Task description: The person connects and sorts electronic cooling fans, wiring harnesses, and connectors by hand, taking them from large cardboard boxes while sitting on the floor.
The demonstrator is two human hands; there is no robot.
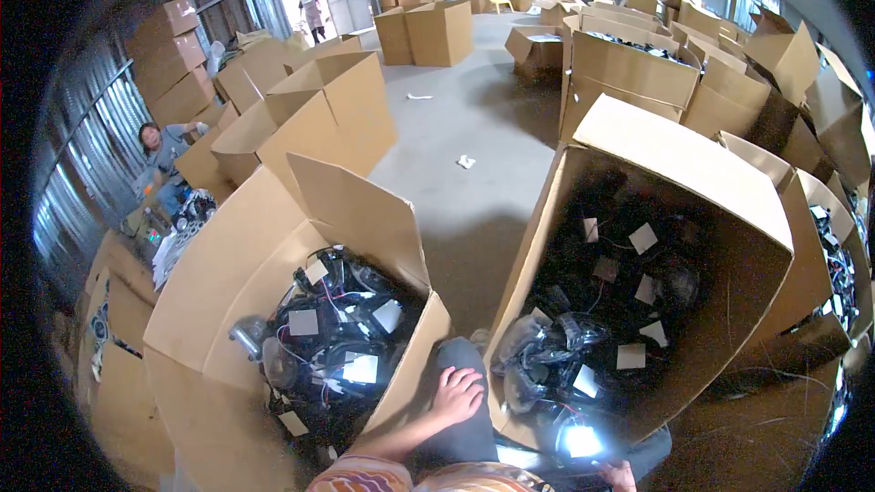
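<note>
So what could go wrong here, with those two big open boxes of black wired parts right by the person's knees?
The loose wires in the left box look tangled, so lifting one part might drag others out. The right box leans toward the person, and parts could slide out. The left hand rests on the knee; the right hand sits at the frame's edge beside a glaring tag, hard to see.

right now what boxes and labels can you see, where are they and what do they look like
Left carton: open, brown, at the left hand.
Right carton: open, brown, tipped toward the right hand.
White tags: small squares on black wired parts inside both.
Stacked cartons: brown, far left.
</note>
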